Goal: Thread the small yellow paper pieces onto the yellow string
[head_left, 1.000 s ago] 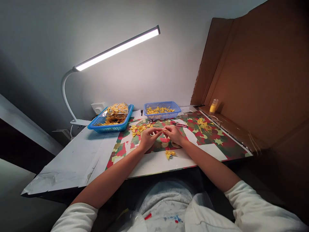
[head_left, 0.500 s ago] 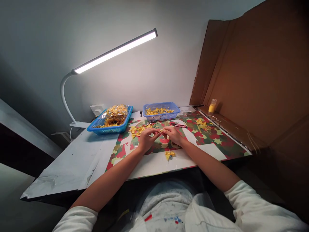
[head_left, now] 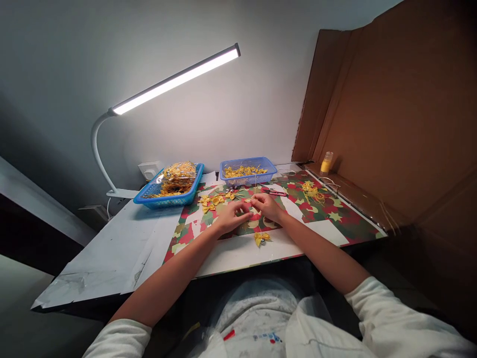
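Note:
My right hand [head_left: 267, 206] pinches a thin yellow string, and a small pale-yellow bit shows at its fingertips. The string runs up toward the back basket and down to a yellow ribbon bow [head_left: 262, 239] with a silver bell [head_left: 263, 241], which lies near the table's front edge. Just left of it, my left hand [head_left: 233, 217] has its thumb and forefinger apart, with nothing visible between them. Several yellow bows [head_left: 211, 201] lie beyond my left hand on the camouflage-patterned sheet [head_left: 294, 211].
A blue basket [head_left: 167, 200] holds bagged yellow pieces; a periwinkle basket [head_left: 248, 179] holds loose yellow bows. Red-handled snips [head_left: 275, 192], a tangle of yellow string [head_left: 312, 192] and a yellow-filled bottle [head_left: 326, 163] lie rightward. A lamp [head_left: 175, 82] and cardboard wall [head_left: 391, 109] flank the table.
My left hand has come away from my right fingertips, moving slightly down and toward me, and its fingers have parted. My right hand stays in place, still pinching.

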`<act>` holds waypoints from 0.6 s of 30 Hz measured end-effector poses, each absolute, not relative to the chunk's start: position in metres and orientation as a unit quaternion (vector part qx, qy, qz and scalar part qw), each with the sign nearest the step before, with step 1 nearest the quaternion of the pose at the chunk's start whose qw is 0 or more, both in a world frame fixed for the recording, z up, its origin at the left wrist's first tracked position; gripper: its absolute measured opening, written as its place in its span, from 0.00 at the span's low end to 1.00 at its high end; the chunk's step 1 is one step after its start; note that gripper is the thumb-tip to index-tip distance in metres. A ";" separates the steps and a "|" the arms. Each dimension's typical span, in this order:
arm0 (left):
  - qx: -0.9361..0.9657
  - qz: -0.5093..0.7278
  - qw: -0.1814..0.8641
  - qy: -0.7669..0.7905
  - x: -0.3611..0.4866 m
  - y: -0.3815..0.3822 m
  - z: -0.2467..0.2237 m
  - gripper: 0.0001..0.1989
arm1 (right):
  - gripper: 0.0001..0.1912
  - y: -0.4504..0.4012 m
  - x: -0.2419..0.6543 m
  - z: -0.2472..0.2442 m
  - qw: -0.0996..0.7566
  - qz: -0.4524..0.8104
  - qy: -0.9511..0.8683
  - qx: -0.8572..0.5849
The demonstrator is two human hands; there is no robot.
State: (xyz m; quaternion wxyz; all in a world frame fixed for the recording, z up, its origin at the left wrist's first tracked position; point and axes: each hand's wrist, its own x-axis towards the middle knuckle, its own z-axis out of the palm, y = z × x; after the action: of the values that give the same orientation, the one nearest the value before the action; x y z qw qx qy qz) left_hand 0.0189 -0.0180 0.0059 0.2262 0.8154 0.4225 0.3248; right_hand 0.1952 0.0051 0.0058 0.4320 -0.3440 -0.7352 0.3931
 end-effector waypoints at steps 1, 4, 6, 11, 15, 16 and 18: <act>0.834 0.278 0.254 0.404 0.020 -0.019 0.007 0.16 | 0.15 0.006 0.195 0.006 0.434 0.389 -0.735 -0.345; 0.867 0.202 0.286 0.355 0.024 -0.025 0.008 0.18 | 0.15 0.007 0.195 0.005 0.434 0.383 -0.737 -0.349; 0.879 0.190 0.277 0.338 0.027 -0.028 0.008 0.19 | 0.15 0.007 0.195 0.004 0.431 0.377 -0.740 -0.352; 0.892 0.161 0.280 0.316 0.030 -0.033 0.008 0.19 | 0.15 0.007 0.195 0.004 0.428 0.374 -0.744 -0.351; 0.891 0.154 0.285 0.319 0.032 -0.032 0.006 0.16 | 0.15 0.006 0.194 0.004 0.427 0.367 -0.746 -0.355; 0.889 0.156 0.289 0.319 0.032 -0.032 0.005 0.15 | 0.15 0.006 0.194 0.004 0.426 0.366 -0.746 -0.357; 0.883 0.161 0.303 0.320 0.033 -0.032 0.005 0.14 | 0.15 0.006 0.194 0.004 0.425 0.367 -0.745 -0.361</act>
State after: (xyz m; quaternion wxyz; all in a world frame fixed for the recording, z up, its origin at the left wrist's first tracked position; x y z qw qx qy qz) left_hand 0.0326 -0.0322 0.0052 0.3034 0.8830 0.3198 0.1614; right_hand 0.1936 0.0055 0.0041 0.4252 -0.3610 -0.7446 0.3665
